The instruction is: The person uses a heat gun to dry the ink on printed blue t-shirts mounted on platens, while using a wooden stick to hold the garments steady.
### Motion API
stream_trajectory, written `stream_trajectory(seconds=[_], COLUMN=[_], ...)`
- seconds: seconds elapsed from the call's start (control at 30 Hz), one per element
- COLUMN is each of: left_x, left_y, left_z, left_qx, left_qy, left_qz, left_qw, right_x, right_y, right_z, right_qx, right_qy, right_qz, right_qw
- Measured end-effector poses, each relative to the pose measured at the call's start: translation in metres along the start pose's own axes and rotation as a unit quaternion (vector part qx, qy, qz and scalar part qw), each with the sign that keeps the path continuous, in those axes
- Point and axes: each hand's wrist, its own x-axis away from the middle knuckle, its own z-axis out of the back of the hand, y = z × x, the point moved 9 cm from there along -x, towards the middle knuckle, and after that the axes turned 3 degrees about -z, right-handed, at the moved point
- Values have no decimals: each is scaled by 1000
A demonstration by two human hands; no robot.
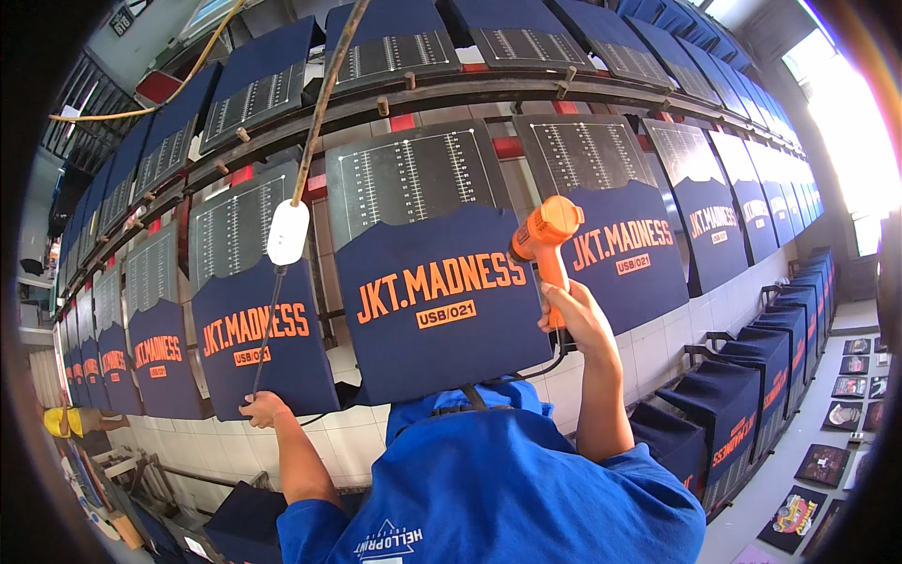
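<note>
My right hand (580,318) is wrapped round the handle of an orange hair dryer (551,226). Its dark nozzle points left, over the right end of the orange lettering on a navy shirt (442,367). That shirt is stretched over a black board (413,179) marked with white scales. To the left, my left hand (264,410) is closed in a pinch on a dark cord (271,324), at the lower edge of another printed navy shirt (221,362). From there the cord runs up to a white hanging power socket (287,233). Another cord leaves the dryer's handle downward.
Similar boards with printed shirts stretch away on both sides. Behind them runs a long rail (282,133) and a second row of boards (390,56). More draped shirts (733,409) stand at lower right. A person in a yellow top (58,421) is at far left.
</note>
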Motion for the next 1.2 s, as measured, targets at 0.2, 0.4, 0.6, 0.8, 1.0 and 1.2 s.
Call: stream_trajectory(seconds=[0.2,0.4,0.6,0.8,1.0,1.2], left_x=[4,10,12,7,7,10], left_y=[4,9,9,5,6,7], left_z=[3,7,7,5,5,5], left_qx=[-6,-5,0,9,16,10], left_qy=[-16,-24,-33,-9,-10,-24], left_qz=[10,21,27,25,16,25], left_qw=[1000,999,999,1000,1000,999], right_x=[3,18,35,45,43,35], right_y=[-3,5,9,17,17,13], right_z=[-7,5,8,11,-5,-15], right_qx=[36,63,64,53,48,69], right_qy=[-16,6,10,4,-20,-36], right_qz=[5,1,-12,-20,-29,-24], right_qw=[999,998,998,998,998,997])
